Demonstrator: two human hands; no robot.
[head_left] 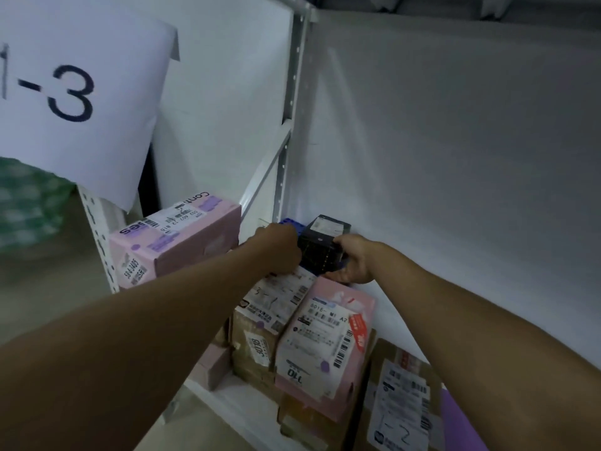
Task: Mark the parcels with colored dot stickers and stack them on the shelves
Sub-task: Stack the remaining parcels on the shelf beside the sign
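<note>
Black box [323, 244]: small parcel with a white label on top, held at the back of the shelf against the white wall [455, 157], between both hands. Left hand [279, 249]: pressed against the box's left face, fingers curled toward it; fingertips hidden behind the hand, so the exact grip cannot be told. Right hand [353, 259]: fingers wrapped round the box's right face and lower edge, thumb on the near side. Blue item [292, 224]: just behind the left hand, touching the black box's left rear; mostly hidden, kind cannot be told. Pink box [175, 242]: left of the left hand, raised on a stack, shipping labels on top and side, purple dots on it. Labelled parcel [279, 301]: directly below the hands, white label face up, partly under the left wrist. Pink parcel [325, 340]: below the right hand, tilted, large label with barcodes and a purple dot sticker [324, 365] near its lower edge. Brown carton [403, 402]: below the right forearm, label with handwritten marks. Purple sheet [461, 424]: beside that carton, under the right forearm. Upright [289, 125]: white perforated shelf post above the left hand. Paper sign [74, 92]: far upper left of the hands, reads "-3".
</note>
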